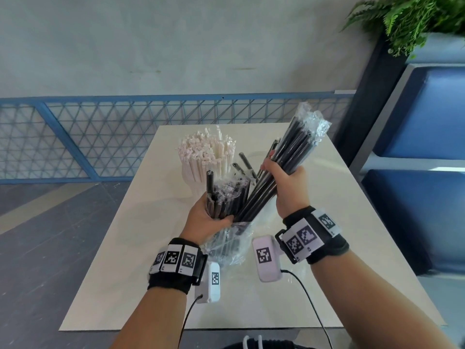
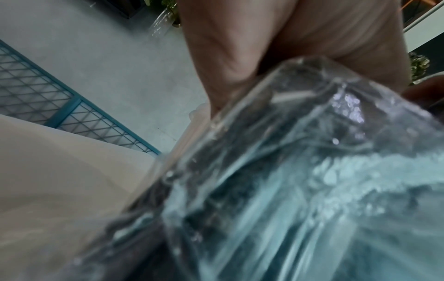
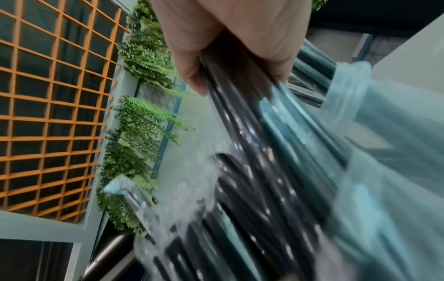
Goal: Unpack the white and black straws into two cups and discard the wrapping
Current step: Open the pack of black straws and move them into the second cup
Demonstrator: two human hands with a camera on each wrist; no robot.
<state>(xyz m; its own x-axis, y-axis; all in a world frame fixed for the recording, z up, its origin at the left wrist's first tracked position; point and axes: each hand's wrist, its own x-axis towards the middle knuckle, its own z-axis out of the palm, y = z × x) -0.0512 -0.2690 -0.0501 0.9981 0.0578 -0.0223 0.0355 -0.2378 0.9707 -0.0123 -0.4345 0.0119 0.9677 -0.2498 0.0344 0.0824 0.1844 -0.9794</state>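
White paper-wrapped straws (image 1: 205,157) stand bunched upright in a cup at the table's middle back. My left hand (image 1: 210,217) grips a clear plastic wrapper (image 1: 227,241) with black straws (image 1: 226,197) inside it; the wrapper (image 2: 300,180) fills the left wrist view, blurred. My right hand (image 1: 284,183) grips a long bundle of black straws (image 1: 292,152), tilted up to the right, with crumpled clear plastic (image 1: 313,124) on its upper end. In the right wrist view these black straws (image 3: 252,171) run under my fingers (image 3: 192,76). A few loose black straws (image 1: 245,163) lean in a clear cup behind my hands.
The beige table (image 1: 327,260) has bare surface on both sides of my hands. A blue mesh railing (image 1: 100,137) runs behind it. Blue benches (image 1: 422,127) stand to the right, with a fern planter (image 1: 412,18) above them.
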